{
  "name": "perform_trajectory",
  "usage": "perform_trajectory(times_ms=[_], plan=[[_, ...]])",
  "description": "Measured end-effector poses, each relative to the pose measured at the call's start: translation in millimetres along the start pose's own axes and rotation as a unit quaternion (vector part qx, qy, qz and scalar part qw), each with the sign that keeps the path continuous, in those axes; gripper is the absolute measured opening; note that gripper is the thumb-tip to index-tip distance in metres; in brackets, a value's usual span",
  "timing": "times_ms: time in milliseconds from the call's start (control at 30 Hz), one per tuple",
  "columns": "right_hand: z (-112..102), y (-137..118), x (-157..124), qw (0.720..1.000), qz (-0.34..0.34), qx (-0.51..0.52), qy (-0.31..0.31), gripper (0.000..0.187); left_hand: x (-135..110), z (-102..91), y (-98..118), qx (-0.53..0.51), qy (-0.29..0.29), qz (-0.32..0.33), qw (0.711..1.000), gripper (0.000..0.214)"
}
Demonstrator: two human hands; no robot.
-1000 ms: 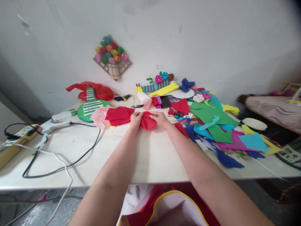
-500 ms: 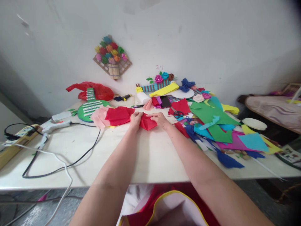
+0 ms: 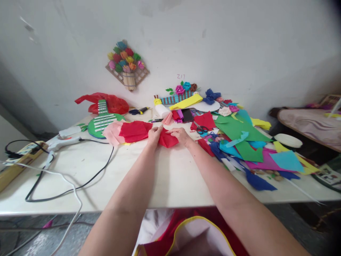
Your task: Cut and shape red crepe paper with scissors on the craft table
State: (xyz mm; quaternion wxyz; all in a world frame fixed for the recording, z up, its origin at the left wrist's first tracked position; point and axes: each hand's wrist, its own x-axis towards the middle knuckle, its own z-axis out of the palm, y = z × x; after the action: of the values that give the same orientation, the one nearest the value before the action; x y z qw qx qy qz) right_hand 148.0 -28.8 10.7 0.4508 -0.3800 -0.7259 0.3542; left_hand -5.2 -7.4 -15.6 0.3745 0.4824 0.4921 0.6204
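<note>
Between my two hands is a small piece of red crepe paper [image 3: 168, 140], held just above the white table. My left hand [image 3: 154, 136] pinches its left edge with thumb and fingers. On the other side, my right hand [image 3: 180, 136] is closed on the paper's upper right edge. Left of my left hand lies a larger red crepe sheet [image 3: 135, 131], overlapping a pale pink sheet [image 3: 114, 132]. Dark-handled scissors [image 3: 201, 129] rest on a red sheet [image 3: 206, 120] to the right of my right hand.
A glue gun [image 3: 62, 143] with a black cord lies at left, near a power strip [image 3: 21, 160]. Behind it stands a green guitar-shaped craft [image 3: 102, 124]. Coloured paper scraps [image 3: 237, 129] heap up at right. A white lid [image 3: 288, 140] sits near the right edge.
The red paper between my hands has shifted and spread slightly, with its lower edge a little changed in shape. Both hands stay in nearly the same place.
</note>
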Motion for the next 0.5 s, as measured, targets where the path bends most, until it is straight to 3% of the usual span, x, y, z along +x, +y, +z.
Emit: perform_trajectory(times_ms=[167, 367, 500], plan=[[0, 4, 1, 1.0, 0.009, 0.019, -0.008, 0.029, -2, -0.2, -1, 0.035, -0.011, 0.032, 0.999, 0.034], [3, 11, 3, 0.993, 0.04, 0.113, -0.008, 0.051, -2, 0.3, -1, 0.008, -0.035, 0.036, 0.999, 0.037], [7, 18, 7, 0.991, 0.041, 0.127, 0.028, 0.04, -5, 0.9, 5, -0.012, -0.04, -0.004, 0.999, 0.045]])
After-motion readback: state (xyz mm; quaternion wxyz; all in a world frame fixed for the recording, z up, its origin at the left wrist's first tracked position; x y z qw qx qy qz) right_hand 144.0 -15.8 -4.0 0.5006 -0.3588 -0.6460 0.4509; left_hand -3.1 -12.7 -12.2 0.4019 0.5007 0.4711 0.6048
